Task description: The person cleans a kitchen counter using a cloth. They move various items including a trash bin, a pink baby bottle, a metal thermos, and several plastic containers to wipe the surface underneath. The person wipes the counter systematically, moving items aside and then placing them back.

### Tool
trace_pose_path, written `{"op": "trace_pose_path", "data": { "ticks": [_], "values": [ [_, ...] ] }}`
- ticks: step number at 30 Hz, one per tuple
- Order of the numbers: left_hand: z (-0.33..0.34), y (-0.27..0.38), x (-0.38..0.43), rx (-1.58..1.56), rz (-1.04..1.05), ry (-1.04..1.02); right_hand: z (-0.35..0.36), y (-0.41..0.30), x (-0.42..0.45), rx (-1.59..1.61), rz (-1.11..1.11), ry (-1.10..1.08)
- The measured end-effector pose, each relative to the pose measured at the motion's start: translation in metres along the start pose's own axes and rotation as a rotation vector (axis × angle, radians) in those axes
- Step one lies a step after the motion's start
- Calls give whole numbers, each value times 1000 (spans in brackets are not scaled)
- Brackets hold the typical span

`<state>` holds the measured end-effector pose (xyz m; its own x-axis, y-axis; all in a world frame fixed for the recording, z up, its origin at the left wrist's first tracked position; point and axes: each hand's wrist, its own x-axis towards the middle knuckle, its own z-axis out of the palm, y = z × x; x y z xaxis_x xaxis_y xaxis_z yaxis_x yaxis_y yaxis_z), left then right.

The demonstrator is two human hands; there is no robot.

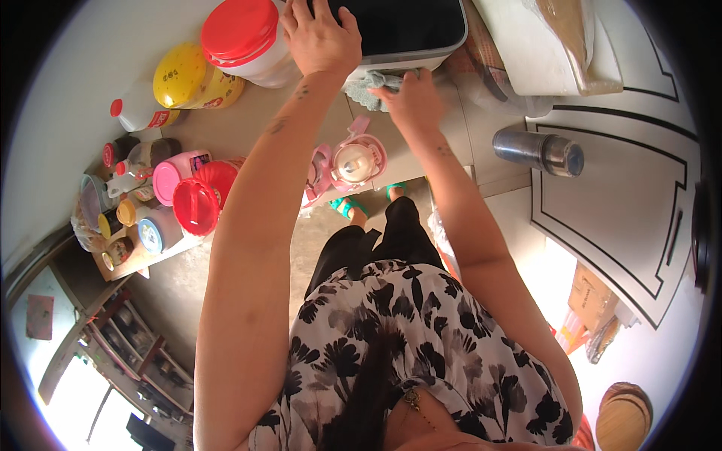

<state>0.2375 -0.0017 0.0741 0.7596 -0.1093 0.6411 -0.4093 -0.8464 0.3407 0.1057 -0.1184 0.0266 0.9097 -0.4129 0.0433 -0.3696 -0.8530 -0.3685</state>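
A white appliance or box with a black top (414, 25) stands before me at the upper edge of the view. My left hand (322, 39) lies palm down at its left corner, beside a red-lidded white tub; the fingertips reach the picture's rim. In my right hand (414, 101) is a bunched grey-green cloth (369, 93), held low at the front of the appliance, close to the countertop. That hand looks slightly blurred. Nearer to me, a pink bottle or cup (356, 160) with a strap stands near the counter's front edge.
A red-lidded tub (240, 31), a yellow container (180, 76) and several jars and bottles line the left side, among them a red-lidded container (197, 206). On the right are a steel flask (538, 152), a white cabinet door (615, 208) and a white container (553, 51).
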Motion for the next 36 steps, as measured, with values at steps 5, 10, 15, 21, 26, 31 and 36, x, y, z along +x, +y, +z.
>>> {"op": "trace_pose_path", "data": {
  "ticks": [5, 10, 15, 21, 26, 31, 36],
  "values": [
    [-2, 0, -1, -67, -35, 17, 32, -4, 3, 156, 203, 14],
    [-2, 0, -4, -77, -65, 6, 63, 22, 11, 684, 395, 18],
    [2, 0, -9, -96, -93, 6, 85, 73, 15, 952, 712, 125],
    [8, -5, -13, -99, -138, -18, 76, 119, -6, 825, 491, 119],
    [9, -6, -15, -105, -138, -8, 54, 48, 9, 999, 603, -220],
    [9, -10, -14, -112, -139, 3, 60, 3, 11, 755, 749, -67],
    [12, -11, -16, -137, -148, 11, 85, 19, 14, 800, 757, -27]
  ]
}}
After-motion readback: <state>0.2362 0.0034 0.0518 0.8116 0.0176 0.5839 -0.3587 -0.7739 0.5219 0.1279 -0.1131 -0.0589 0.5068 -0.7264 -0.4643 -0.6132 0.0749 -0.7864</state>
